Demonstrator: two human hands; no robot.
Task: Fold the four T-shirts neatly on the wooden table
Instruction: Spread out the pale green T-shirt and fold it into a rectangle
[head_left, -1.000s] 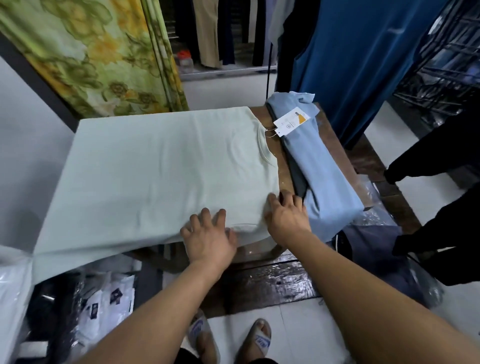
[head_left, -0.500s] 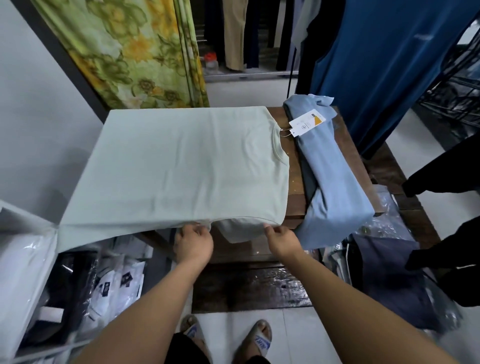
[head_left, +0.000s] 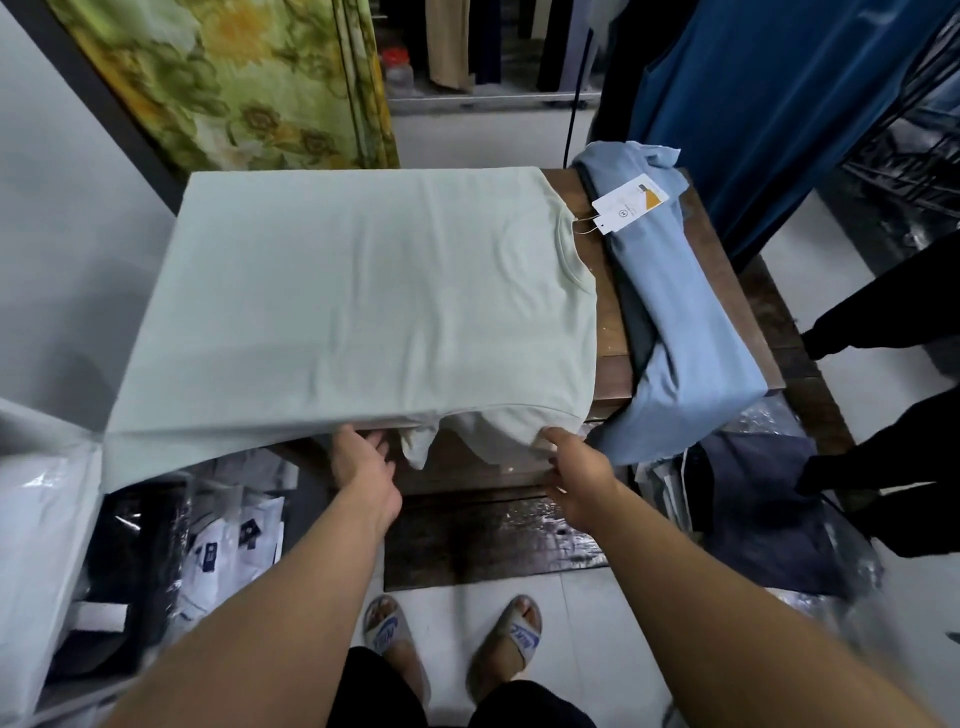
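A pale green T-shirt (head_left: 363, 296) lies spread flat over the wooden table (head_left: 610, 332), collar to the right. Its near sleeve (head_left: 488, 439) hangs over the table's front edge. My left hand (head_left: 361, 457) reaches under the shirt's near edge, fingers partly hidden by the cloth. My right hand (head_left: 571, 460) pinches the hanging sleeve at its right corner. A light blue T-shirt (head_left: 685, 317) with a white tag (head_left: 628, 202) lies in a long heap along the table's right side, over a darker garment (head_left: 636, 322).
Packaged shirts in plastic (head_left: 228, 551) sit on the floor at left, and more bagged clothing (head_left: 769, 519) at right. A floral curtain (head_left: 249, 78) and a hanging blue garment (head_left: 779, 93) stand behind the table. Another person's dark sleeves (head_left: 883, 332) reach in from the right.
Both hands slid off the top of the green shirt, down past the table's front edge. The left went under the cloth; the right took hold of the hanging sleeve.
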